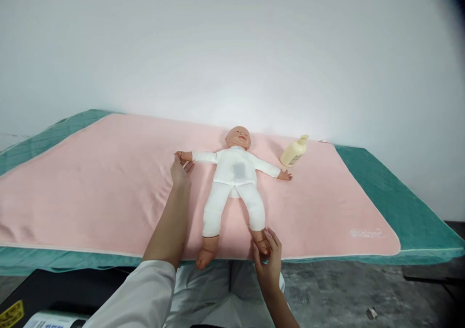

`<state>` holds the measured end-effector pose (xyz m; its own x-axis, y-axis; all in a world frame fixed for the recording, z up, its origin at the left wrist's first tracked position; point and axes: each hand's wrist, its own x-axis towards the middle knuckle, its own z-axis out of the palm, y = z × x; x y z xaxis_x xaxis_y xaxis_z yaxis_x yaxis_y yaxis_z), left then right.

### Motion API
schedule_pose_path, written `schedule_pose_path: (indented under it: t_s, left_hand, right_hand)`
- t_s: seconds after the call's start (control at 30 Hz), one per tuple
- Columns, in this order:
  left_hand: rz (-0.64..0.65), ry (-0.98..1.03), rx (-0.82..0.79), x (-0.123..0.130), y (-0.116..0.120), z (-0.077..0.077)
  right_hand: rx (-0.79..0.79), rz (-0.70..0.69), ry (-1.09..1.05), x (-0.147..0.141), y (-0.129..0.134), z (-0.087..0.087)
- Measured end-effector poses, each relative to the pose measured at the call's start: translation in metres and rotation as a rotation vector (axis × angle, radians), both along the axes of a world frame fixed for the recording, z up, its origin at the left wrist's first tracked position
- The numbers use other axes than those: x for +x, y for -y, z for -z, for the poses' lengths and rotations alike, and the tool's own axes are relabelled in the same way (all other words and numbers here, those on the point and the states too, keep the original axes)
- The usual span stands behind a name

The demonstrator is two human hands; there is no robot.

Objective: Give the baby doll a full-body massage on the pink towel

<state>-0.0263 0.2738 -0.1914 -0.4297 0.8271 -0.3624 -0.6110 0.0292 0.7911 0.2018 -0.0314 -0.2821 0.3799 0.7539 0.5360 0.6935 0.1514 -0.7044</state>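
A baby doll (238, 170) lies on its back, its head towards the wall and its feet at the near edge. Its body is white cloth with a grey patch on the chest; head, hands and feet are skin-toned. My left hand (179, 173) reaches to the doll's hand on the left, fingers closed about it from below. At the near edge, my right hand (269, 265) holds the doll's right-side foot between thumb and fingers. The doll's other foot (207, 253) extends over the edge, untouched.
Under the doll is a pink blanket (319, 202) on a green-covered table (392, 187). A pale yellow pump bottle (293, 152) leans beyond the doll's outstretched right-side arm. A white wall (232, 52) stands behind. At lower left is a black surface (83, 289) bearing a partly visible white item.
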Motion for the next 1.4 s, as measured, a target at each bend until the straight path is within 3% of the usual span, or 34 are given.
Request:
schedule_pose_path:
  t_s: [0.3,0.67,0.77,0.93,1.2,1.4]
  left_hand:
    - [-0.084,0.261,-0.122,-0.003,-0.006,0.001]
    - [-0.093,0.209,-0.094,-0.003,-0.006,0.007]
    - [-0.084,0.054,-0.024,-0.003,-0.003,0.01]
    - [-0.073,-0.19,0.258,0.005,0.005,0.002]
    - [0.104,-0.597,0.619,0.021,0.025,-0.016]
    - [0.262,-1.131,0.872,0.031,0.037,-0.012]
  right_hand:
    - [-0.021,-0.008,-0.042,-0.003,-0.003,-0.002]
    - [-0.004,0.013,-0.067,-0.003,-0.001,-0.008]
    - [0.018,0.026,-0.101,-0.005,0.002,-0.017]
    - [0.151,0.002,-0.134,-0.007,-0.005,-0.043]
    - [0.422,0.003,-0.134,-0.007,-0.05,-0.103]
    - [0.44,-0.016,-0.142,-0.006,-0.078,-0.114]
